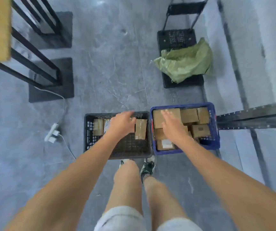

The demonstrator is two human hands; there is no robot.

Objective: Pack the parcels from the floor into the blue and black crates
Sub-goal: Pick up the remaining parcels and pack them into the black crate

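Your left hand (122, 124) reaches over the black slatted plastic crate (90, 130) at lower centre of the frame, fingers loosely curled above the far rim; whether they grip anything you cannot tell through the blur. Your right hand (172, 124) lies flat, fingers straight and together, over the brown cardboard parcels (190, 115) in the blue plastic crate (214, 130) just beside it.

The blue crate looks full, its parcels reaching the rim, so pressing down there could crush a box or tip one over the side. The black crate holds only a few upright taped cardboard parcels (141, 129) along its far side; nudge one and it may topple flat. No parcels show on the grey floor (109, 72). Mind the white power strip (51, 133) at left when you step.
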